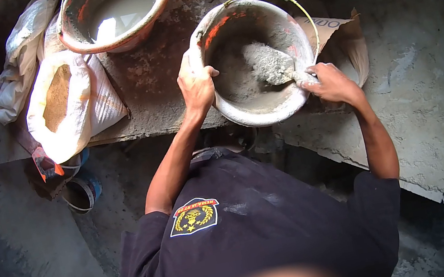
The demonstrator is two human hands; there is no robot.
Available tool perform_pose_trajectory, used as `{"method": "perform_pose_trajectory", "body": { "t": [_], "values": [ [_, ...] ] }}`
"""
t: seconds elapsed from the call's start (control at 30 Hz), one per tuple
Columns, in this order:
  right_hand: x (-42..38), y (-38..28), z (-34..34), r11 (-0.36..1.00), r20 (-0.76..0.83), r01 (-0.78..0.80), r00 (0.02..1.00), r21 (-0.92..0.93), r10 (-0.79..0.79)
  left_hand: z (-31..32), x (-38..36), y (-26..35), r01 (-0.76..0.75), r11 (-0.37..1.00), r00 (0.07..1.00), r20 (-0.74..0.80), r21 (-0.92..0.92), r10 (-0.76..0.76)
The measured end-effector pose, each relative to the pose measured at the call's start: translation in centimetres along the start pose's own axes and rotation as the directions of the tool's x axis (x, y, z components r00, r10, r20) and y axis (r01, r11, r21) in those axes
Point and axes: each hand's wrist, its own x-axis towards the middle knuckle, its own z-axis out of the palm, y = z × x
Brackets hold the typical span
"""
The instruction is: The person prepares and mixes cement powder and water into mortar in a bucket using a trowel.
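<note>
My left hand (197, 85) is closed round the left rim of a cement-crusted bucket (264, 117), with the thumb over the inner edge. My right hand (332, 83) grips the handle of a trowel (301, 76) at the bucket's right rim. Grey powdery mix (268, 64) is heaped over the trowel's blade and hides its shape. More of the grey mix lies in the bottom of the bucket. The bucket's wire handle (307, 18) leans over the far right side.
A second bucket (80, 45) with cloudy water stands at the far left. Near it is an open white sack of sand (100, 94). A torn paper bag (358, 45) lies right of the mixing bucket. Below the ledge (412, 83) is a small container (81, 194).
</note>
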Motion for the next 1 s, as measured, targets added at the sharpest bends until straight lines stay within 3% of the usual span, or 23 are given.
{"method": "perform_pose_trajectory", "body": {
  "t": [0.07, 0.17, 0.3, 0.37, 0.4, 0.5, 0.57, 0.7, 0.9, 0.93, 1.0],
  "values": [
    [0.0, -0.4, -0.1, 0.999, 0.021, 0.032, 0.999, -0.012, -0.032, 0.0, 0.0, -0.1, 0.001, 1.000, 1.000, 0.004, -0.001, -0.001],
    [0.5, -1.7, 0.1, 0.989, 0.004, -0.111, 0.994, -0.094, 0.112, 0.0, 0.0, 0.2, 0.008, 1.000, 1.000, 0.006, -0.010, -0.008],
    [1.1, -2.6, -0.6, 0.968, 0.053, -0.108, 0.991, -0.225, 0.123, 0.2, -0.3, 0.7, 0.041, 0.998, 0.999, -0.012, -0.043, -0.042],
    [0.8, -3.1, 0.2, 0.947, -0.100, -0.155, 0.986, -0.281, 0.132, 0.0, -0.3, 0.6, 0.048, 0.998, 0.999, -0.005, -0.037, -0.048],
    [0.9, -3.5, 0.1, 0.946, -0.103, -0.156, 0.986, -0.283, 0.132, 0.1, -0.2, 0.6, 0.048, 0.998, 0.999, 0.007, -0.033, -0.048],
    [0.7, -3.9, 0.2, 0.931, -0.119, -0.085, 0.992, -0.354, 0.045, 0.1, 0.0, -0.2, -0.017, 1.000, 1.000, 0.000, -0.021, 0.017],
    [1.0, -4.0, 0.5, 0.881, -0.249, -0.034, 0.964, -0.472, -0.096, 0.0, -0.1, 0.1, 0.000, 1.000, 1.000, -0.003, -0.024, 0.000],
    [0.1, -4.6, 0.3, 0.803, -0.309, -0.029, 0.931, -0.595, -0.195, 0.1, 0.0, -0.3, 0.017, 0.999, 1.000, -0.015, -0.048, -0.018],
    [2.0, -4.2, 1.9, 0.807, -0.122, 0.178, 0.948, -0.564, -0.294, 0.3, -0.1, -0.2, -0.033, 0.999, 0.999, -0.024, -0.003, 0.033],
    [2.7, -3.6, 1.4, 0.807, -0.125, 0.173, 0.949, -0.565, -0.291, 0.4, 0.1, -0.1, -0.036, 0.999, 0.999, -0.021, -0.006, 0.036],
    [3.1, -2.5, 0.6, 0.879, 0.041, 0.203, 0.978, -0.431, -0.206, 0.4, -0.2, 0.0, -0.046, 0.999, 0.998, -0.038, 0.001, 0.047]
  ]
}}
